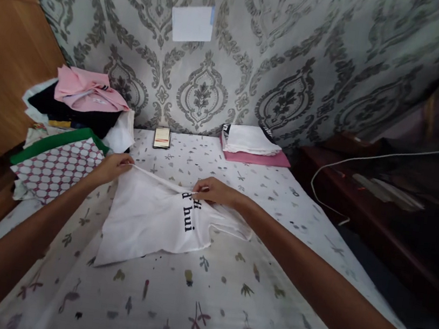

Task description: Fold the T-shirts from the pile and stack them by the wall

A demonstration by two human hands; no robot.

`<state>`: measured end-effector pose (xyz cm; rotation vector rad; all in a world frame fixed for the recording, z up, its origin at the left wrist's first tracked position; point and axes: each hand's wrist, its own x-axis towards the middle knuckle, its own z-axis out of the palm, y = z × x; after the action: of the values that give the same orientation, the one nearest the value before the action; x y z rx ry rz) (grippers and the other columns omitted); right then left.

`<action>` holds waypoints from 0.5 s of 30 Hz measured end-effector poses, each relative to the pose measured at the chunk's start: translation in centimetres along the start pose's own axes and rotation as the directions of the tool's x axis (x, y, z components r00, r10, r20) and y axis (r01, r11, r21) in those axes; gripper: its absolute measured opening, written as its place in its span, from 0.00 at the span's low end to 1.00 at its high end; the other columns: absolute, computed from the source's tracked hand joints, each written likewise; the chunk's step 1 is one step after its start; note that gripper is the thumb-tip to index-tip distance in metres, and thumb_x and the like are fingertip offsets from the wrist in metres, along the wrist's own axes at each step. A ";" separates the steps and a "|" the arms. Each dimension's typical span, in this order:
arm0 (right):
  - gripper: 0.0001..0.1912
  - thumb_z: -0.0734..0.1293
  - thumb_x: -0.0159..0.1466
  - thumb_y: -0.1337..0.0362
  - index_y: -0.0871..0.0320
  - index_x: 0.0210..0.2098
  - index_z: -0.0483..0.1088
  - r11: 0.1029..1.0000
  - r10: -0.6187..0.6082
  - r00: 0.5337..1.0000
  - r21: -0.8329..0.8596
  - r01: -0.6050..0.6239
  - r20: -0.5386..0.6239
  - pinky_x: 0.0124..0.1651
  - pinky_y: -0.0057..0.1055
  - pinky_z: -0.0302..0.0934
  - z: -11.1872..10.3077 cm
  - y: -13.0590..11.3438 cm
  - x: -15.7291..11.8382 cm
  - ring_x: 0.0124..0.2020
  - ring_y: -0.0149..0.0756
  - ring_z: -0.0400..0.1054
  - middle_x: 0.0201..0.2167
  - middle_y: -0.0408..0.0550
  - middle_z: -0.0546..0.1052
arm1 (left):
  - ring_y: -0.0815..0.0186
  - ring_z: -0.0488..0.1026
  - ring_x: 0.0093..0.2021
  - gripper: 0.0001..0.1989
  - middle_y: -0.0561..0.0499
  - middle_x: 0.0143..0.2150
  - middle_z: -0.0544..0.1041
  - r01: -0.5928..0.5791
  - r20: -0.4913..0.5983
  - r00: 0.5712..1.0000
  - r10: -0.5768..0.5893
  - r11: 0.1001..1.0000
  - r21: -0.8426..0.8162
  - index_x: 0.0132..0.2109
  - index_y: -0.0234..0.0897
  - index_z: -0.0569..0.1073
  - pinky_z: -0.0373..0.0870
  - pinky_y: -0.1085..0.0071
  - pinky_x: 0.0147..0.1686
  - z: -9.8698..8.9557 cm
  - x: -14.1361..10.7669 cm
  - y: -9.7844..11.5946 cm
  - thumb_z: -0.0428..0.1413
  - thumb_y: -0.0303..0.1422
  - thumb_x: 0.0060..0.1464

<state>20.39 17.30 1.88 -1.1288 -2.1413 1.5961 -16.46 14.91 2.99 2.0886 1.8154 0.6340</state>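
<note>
A white T-shirt [146,219] with black lettering lies sideways across the patterned bedsheet [166,309]. My left hand [115,168] pinches its far corner at the hem end. With bent fingers my right hand [215,191] grips the same far edge further right, beside the lettering. Between the two hands the edge runs taut and slightly raised. The sleeve and neck end spreads out to the right, partly under my right wrist. The near edge of the shirt rests on the sheet.
A heap of clothes [75,117] stands at the left beside a wooden panel [11,75]. Folded white and pink clothes [250,147] sit at the back right. A small card-like box [162,138] lies near the wall. A white cable [360,154] hangs at the right.
</note>
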 end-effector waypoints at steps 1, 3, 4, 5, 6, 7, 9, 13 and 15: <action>0.15 0.76 0.50 0.55 0.59 0.30 0.76 0.996 0.026 0.999 0.081 -0.028 0.025 0.31 0.27 0.59 -0.2 0.1 0.3 0.26 0.29 0.64 0.24 0.41 0.74 | 0.60 0.73 0.35 0.15 0.50 0.32 0.78 0.003 -0.006 1.000 -0.004 1.000 -0.030 0.37 0.36 0.76 0.65 0.69 0.35 -0.1 0.6 -0.3 0.51 0.42 0.49; 0.16 0.78 0.46 0.56 0.59 0.29 0.76 0.976 0.048 0.997 0.210 -0.060 0.060 0.32 0.26 0.59 -0.5 0.3 0.9 0.26 0.27 0.65 0.24 0.40 0.74 | 0.61 0.71 0.34 0.16 0.51 0.32 0.77 0.011 -0.011 1.000 -0.012 0.999 -0.052 0.36 0.36 0.76 0.65 0.69 0.35 -0.1 1.3 -0.6 0.52 0.42 0.47; 0.16 0.78 0.45 0.56 0.59 0.28 0.76 0.964 0.051 0.996 0.258 -0.070 0.079 0.33 0.26 0.60 -0.7 0.5 1.1 0.26 0.27 0.65 0.24 0.40 0.75 | 0.62 0.70 0.33 0.17 0.51 0.31 0.77 0.016 -0.008 1.000 -0.016 0.999 -0.051 0.36 0.36 0.76 0.64 0.69 0.34 0.0 1.6 -0.8 0.52 0.43 0.46; 0.17 0.79 0.44 0.56 0.59 0.27 0.75 0.952 0.050 0.994 0.296 -0.077 0.096 0.33 0.26 0.61 -0.8 0.7 1.3 0.26 0.27 0.66 0.24 0.40 0.75 | 0.63 0.69 0.31 0.17 0.51 0.30 0.76 0.018 -0.004 1.000 -0.018 0.999 -0.050 0.36 0.36 0.77 0.63 0.69 0.32 0.1 1.7 -0.9 0.52 0.43 0.46; 0.17 0.79 0.43 0.56 0.60 0.27 0.75 0.943 0.048 0.993 0.322 -0.081 0.111 0.34 0.26 0.62 -1.0 1.0 1.5 0.26 0.27 0.67 0.24 0.40 0.76 | 0.64 0.68 0.30 0.18 0.51 0.30 0.76 0.019 0.001 1.000 -0.019 0.999 -0.049 0.36 0.36 0.77 0.61 0.70 0.31 0.3 1.8 -1.0 0.52 0.43 0.46; 0.18 0.79 0.43 0.56 0.60 0.26 0.75 0.938 0.043 0.992 0.338 -0.081 0.116 0.35 0.27 0.62 -1.2 1.3 1.7 0.27 0.27 0.67 0.24 0.41 0.76 | 0.64 0.66 0.29 0.18 0.52 0.29 0.75 0.018 0.006 1.000 -0.018 0.999 -0.052 0.36 0.36 0.77 0.60 0.70 0.30 0.4 1.9 -1.1 0.51 0.44 0.46; 0.18 0.80 0.42 0.56 0.60 0.25 0.74 0.932 0.029 0.996 0.359 -0.058 0.086 0.38 0.28 0.64 -1.5 1.6 2.2 0.28 0.28 0.68 0.25 0.42 0.77 | 0.65 0.64 0.28 0.19 0.52 0.28 0.74 0.016 0.008 1.000 -0.016 0.998 -0.062 0.36 0.35 0.77 0.59 0.70 0.29 0.6 2.0 -1.3 0.51 0.45 0.46; 0.17 0.78 0.46 0.55 0.59 0.29 0.75 0.949 -0.027 0.998 0.311 0.043 -0.057 0.41 0.29 0.63 -1.6 1.1 3.1 0.30 0.29 0.68 0.27 0.41 0.77 | 0.66 0.63 0.27 0.20 0.52 0.27 0.72 0.023 -0.013 1.000 -0.024 0.997 -0.069 0.35 0.36 0.76 0.57 0.70 0.28 0.8 2.3 -1.7 0.50 0.46 0.46; 0.18 0.77 0.49 0.55 0.58 0.34 0.76 0.985 -0.075 0.997 0.154 0.078 -0.024 0.41 0.30 0.63 -1.4 0.3 3.4 0.32 0.30 0.68 0.30 0.42 0.77 | 0.66 0.63 0.28 0.19 0.52 0.28 0.73 0.028 -0.012 0.999 -0.029 0.997 -0.069 0.35 0.36 0.76 0.57 0.71 0.29 0.9 2.4 -1.9 0.50 0.45 0.46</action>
<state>19.08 20.66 1.29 -0.9975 -1.9851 1.6775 -17.37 17.61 1.57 2.0146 1.8012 0.6949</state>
